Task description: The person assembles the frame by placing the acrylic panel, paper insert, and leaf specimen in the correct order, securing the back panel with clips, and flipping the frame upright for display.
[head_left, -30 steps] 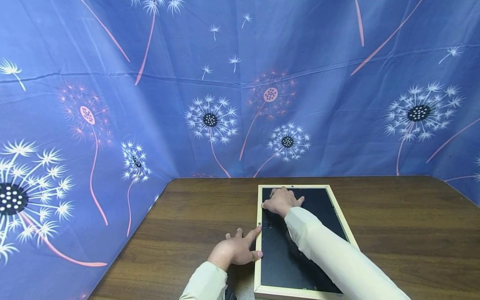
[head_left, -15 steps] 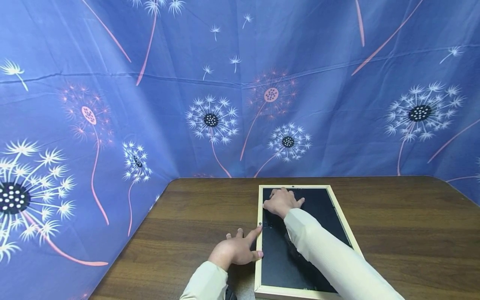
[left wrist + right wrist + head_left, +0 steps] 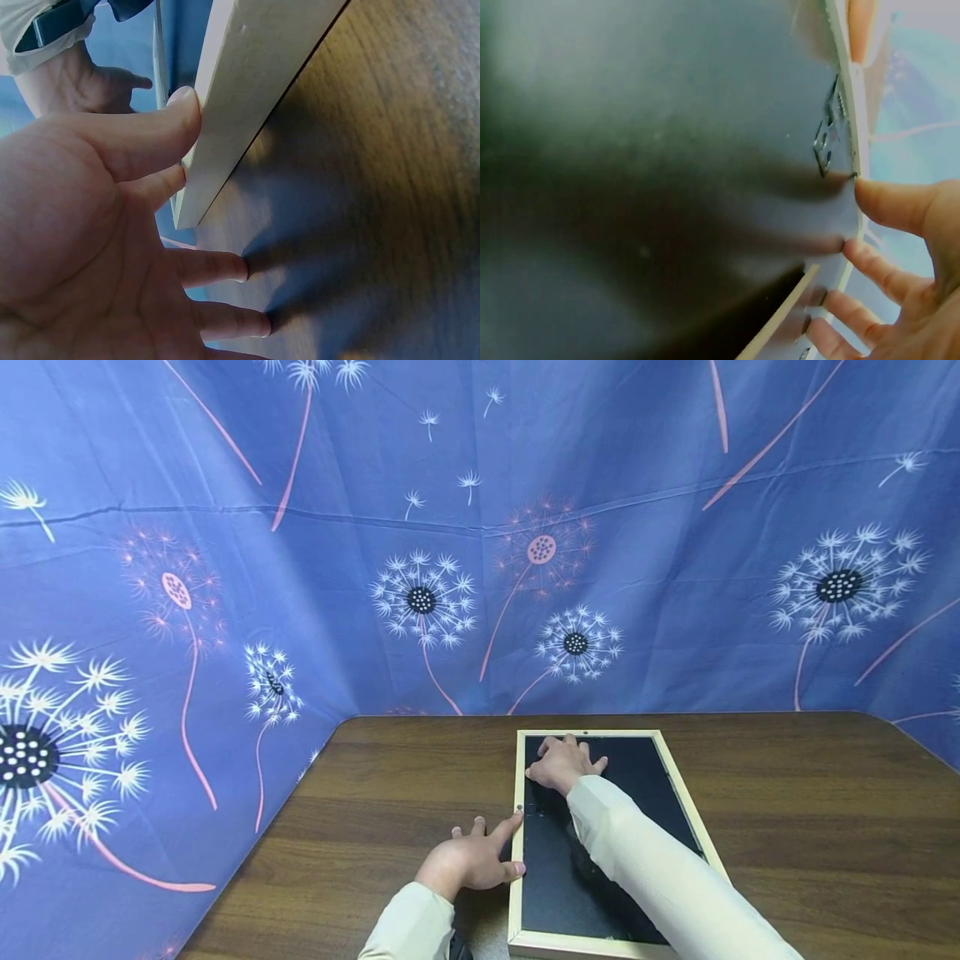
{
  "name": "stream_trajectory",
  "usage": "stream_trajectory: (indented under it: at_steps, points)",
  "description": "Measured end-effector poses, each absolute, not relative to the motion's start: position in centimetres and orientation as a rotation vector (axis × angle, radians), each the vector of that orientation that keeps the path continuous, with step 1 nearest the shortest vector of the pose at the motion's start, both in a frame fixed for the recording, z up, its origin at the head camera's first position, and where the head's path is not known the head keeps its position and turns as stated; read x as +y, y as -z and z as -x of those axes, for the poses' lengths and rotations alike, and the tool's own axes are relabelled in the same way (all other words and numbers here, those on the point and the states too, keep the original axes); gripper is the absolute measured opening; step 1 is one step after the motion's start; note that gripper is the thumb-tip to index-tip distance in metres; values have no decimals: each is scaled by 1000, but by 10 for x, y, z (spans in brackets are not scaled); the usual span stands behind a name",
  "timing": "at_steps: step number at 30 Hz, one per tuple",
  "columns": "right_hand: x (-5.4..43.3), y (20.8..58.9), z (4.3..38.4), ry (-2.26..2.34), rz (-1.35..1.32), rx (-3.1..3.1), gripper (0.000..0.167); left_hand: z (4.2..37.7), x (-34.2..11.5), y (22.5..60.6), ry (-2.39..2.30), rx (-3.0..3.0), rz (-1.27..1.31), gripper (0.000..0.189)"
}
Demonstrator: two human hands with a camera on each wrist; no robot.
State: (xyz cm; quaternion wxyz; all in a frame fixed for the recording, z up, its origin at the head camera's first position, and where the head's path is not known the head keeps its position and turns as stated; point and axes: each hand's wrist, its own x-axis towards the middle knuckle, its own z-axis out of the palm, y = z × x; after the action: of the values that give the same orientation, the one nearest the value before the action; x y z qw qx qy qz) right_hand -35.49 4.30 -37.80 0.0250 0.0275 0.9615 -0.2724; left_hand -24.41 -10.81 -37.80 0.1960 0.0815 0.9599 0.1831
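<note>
A picture frame (image 3: 514, 902) with a pale wooden border lies on the table, its black backing board (image 3: 570, 893) facing up. My left hand (image 3: 468, 862) is at its left side, with the thumb and index fingertip touching the border and the other fingers spread over the table. Near the frame's far left corner, my right hand (image 3: 562, 765) rests its spread fingertips on the board. The right wrist view shows those fingers (image 3: 881, 274) extended onto the black surface, beside a small metal hanger (image 3: 826, 139) at the border. My right forearm hides part of the board and the right border.
The brown wooden table (image 3: 825, 810) extends to both sides of the frame. Behind and to the left hangs a blue cloth (image 3: 660, 610) printed with dandelions. A dark wrist strap (image 3: 56, 30) crosses a pale sleeve in the left wrist view.
</note>
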Motion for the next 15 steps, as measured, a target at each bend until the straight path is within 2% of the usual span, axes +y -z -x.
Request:
stream_trajectory:
  at_steps: [15]
  points:
    - [39,382,363,898,-175,2927,38,243,-108,377,-505,2696,-223,65]
